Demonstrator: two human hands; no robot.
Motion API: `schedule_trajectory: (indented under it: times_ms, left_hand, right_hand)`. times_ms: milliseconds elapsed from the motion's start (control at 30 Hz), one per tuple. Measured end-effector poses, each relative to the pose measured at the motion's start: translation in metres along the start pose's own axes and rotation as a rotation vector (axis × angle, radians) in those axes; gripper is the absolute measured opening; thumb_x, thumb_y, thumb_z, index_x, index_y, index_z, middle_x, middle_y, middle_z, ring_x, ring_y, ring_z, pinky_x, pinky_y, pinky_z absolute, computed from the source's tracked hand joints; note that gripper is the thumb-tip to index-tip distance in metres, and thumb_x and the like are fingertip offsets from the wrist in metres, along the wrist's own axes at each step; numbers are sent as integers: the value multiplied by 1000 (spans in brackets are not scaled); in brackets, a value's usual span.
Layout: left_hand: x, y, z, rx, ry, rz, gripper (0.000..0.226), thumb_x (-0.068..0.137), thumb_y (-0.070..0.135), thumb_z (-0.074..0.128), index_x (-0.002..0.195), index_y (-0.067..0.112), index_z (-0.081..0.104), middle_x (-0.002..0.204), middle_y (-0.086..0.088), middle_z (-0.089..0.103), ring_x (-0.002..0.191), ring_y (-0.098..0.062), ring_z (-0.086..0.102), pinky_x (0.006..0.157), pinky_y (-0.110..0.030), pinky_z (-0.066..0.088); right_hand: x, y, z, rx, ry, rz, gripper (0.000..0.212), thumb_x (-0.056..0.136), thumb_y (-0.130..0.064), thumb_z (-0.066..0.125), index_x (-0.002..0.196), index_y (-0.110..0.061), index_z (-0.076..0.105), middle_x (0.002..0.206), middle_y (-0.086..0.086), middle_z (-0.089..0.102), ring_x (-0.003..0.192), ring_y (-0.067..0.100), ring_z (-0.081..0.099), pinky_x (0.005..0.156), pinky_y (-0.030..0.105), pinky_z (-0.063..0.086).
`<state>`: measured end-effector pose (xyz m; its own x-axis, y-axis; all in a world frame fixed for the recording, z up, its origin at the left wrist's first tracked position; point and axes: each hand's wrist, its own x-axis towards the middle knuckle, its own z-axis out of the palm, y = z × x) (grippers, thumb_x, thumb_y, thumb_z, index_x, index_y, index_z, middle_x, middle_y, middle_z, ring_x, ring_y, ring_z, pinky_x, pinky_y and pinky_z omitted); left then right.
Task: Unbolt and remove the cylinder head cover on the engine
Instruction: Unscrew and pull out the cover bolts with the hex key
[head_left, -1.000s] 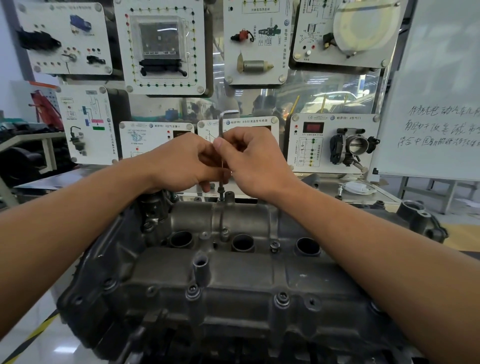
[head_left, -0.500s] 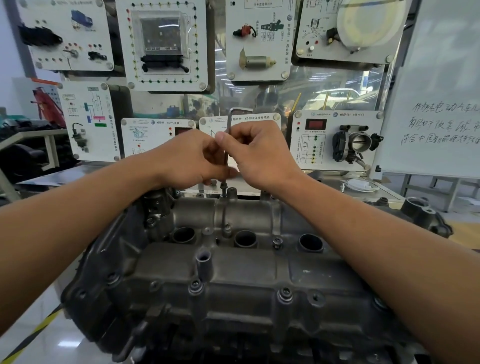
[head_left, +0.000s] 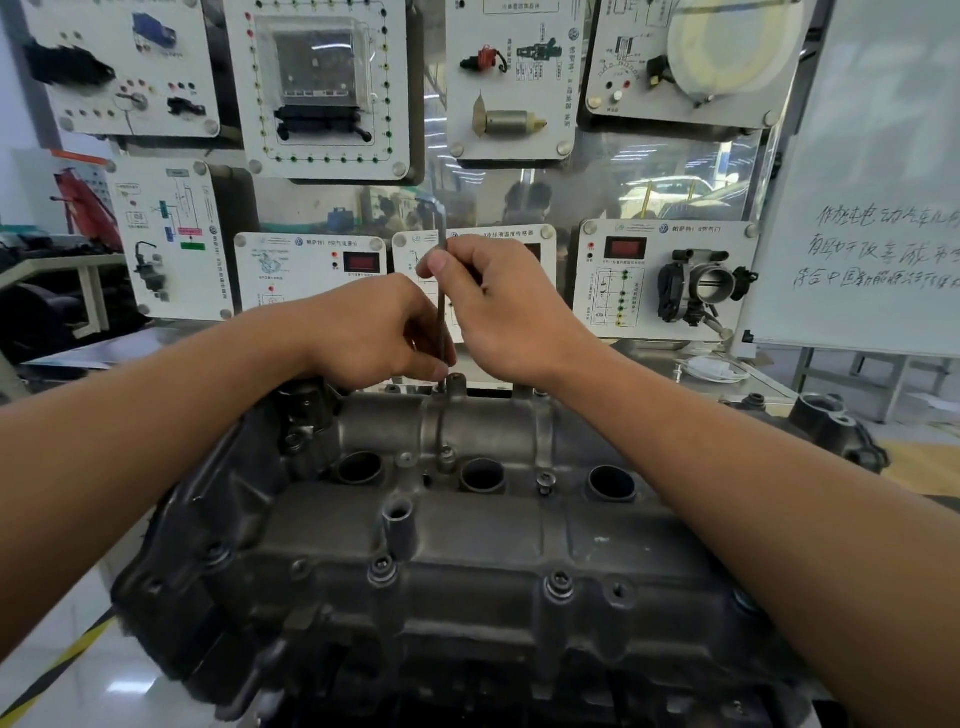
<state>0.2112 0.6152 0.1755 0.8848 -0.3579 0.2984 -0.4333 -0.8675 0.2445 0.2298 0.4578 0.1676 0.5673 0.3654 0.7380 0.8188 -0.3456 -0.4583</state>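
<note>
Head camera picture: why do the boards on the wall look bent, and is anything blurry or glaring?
Head view: the wide lens bows the wall boards and the edge of the whiteboard; the boards and the top of the hex key look soft, the engine cover sharper; the shiny floor shows bright glare patches; lighting is even, without hard shadows.

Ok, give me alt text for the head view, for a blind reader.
Two bare hands hold an upright L-shaped hex key, its tip down at the far edge of a grey cylinder head cover: the left hand grips the lower shaft, the right hand pinches it higher up. Behind stand white training panels and a handwritten whiteboard.
</note>
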Motion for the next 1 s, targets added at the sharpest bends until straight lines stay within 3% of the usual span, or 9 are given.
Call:
schedule_trajectory:
  times_ms: [167,300,400,500,633,700,800,900,1000]
  left_hand:
    - [0,-1,-1,-2,0,4,25,85,22,78,71,38,64,61,35,64,62,17,59,57,0,38]
    - [1,-3,0,33,-31,-18,10,82,23,80,87,31,77,68,23,71,65,14,62,57,1,38]
    - [0,-4,1,-14,-25,-34,16,83,21,79,94,33,76,77,23,73,71,14,64,58,1,40]
    - [-4,1,-1,-113,-4,-59,27,85,23,76,107,38,70,94,22,74,83,13,65,68,-5,44]
    - [-5,16,-10,-47,-75,-141,43,88,38,72,128,27,63,113,17,69,97,2,64,89,-20,47]
    - [3,31,-14,16,-68,-134,48,90,39,69,134,22,59,118,13,68,100,0,63,89,-21,46]
    - [19,57,-9,-111,-12,-158,58,91,33,69,141,12,51,123,5,69,99,-7,65,87,-25,48]
    - [30,71,6,-307,-43,-225,54,87,19,72,136,4,53,112,-8,73,91,-17,71,88,-39,57]
    - [32,70,22,-494,-24,-205,22,82,2,71,105,0,71,96,-19,75,93,-31,73,89,-47,59]
  right_hand:
    - [-1,-2,-2,-31,-12,-56,29,104,-16,47,99,-1,70,66,-10,59,66,-1,56,64,21,43]
    - [5,-1,-10,111,162,-36,30,104,-17,47,92,1,67,49,-15,41,44,1,40,48,16,30]
    - [11,2,-20,148,237,22,34,104,-21,47,87,2,65,47,-13,38,43,4,33,46,28,33]
    - [7,5,-31,20,181,64,34,104,-20,48,85,2,66,50,-8,41,43,4,36,49,25,37]
    - [-5,13,-55,-122,34,104,36,103,-22,50,82,3,67,51,-10,43,43,2,38,47,16,32]
    - [-11,16,-64,-186,-22,98,33,103,-22,51,85,-1,68,55,-10,47,46,0,43,49,15,34]
    - [-17,22,-71,-220,-40,107,31,102,-21,51,84,-2,68,58,-11,51,50,1,45,52,16,32]
    - [-24,31,-70,-145,-15,112,34,102,-20,52,79,1,65,60,1,54,55,10,44,55,29,37]
    - [-29,35,-66,-145,-11,70,35,102,-19,52,74,-1,63,61,-1,55,56,11,46,57,28,39]
